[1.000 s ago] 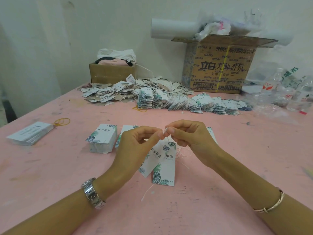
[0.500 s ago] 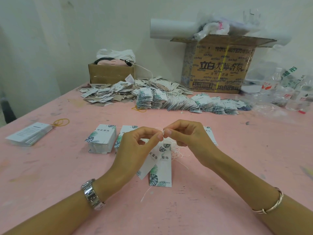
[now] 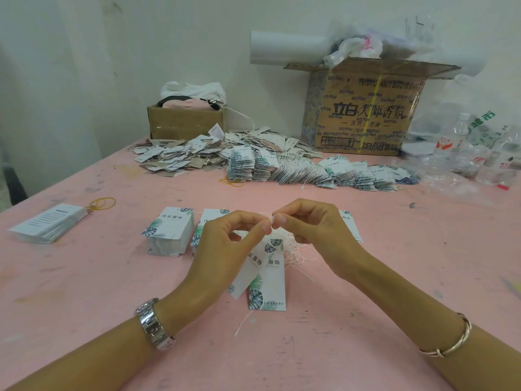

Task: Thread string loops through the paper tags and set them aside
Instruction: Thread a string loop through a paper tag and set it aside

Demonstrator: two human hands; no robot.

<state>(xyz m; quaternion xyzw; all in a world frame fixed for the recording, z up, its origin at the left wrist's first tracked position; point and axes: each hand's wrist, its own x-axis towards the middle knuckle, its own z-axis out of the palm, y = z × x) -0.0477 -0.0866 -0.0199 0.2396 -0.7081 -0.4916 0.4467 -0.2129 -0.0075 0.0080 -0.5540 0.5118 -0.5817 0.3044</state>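
Note:
Two white paper tags [image 3: 269, 280] with green leaf prints hang below my fingertips, over the pink table [image 3: 84, 277]. My left hand [image 3: 225, 246] pinches the top of the tags and a thin white string [image 3: 270, 220] between thumb and forefinger. My right hand [image 3: 313, 227] pinches the same string from the other side, fingertips almost touching. A tangle of loose white string loops [image 3: 296, 251] lies under my right hand. One string end [image 3: 242, 325] trails on the table below the tags.
Stacks of unthreaded tags [image 3: 169, 232] stand left of my hands. Another flat stack [image 3: 48, 222] and yellow rubber bands [image 3: 103, 204] lie far left. Rows and heaps of threaded tags [image 3: 310, 170] fill the back, before two cardboard boxes [image 3: 363, 114] and plastic bags [image 3: 465, 153].
The hanging tags have sunk slightly and swung closer together. Both hands stay pinched at the string with only small finger movement.

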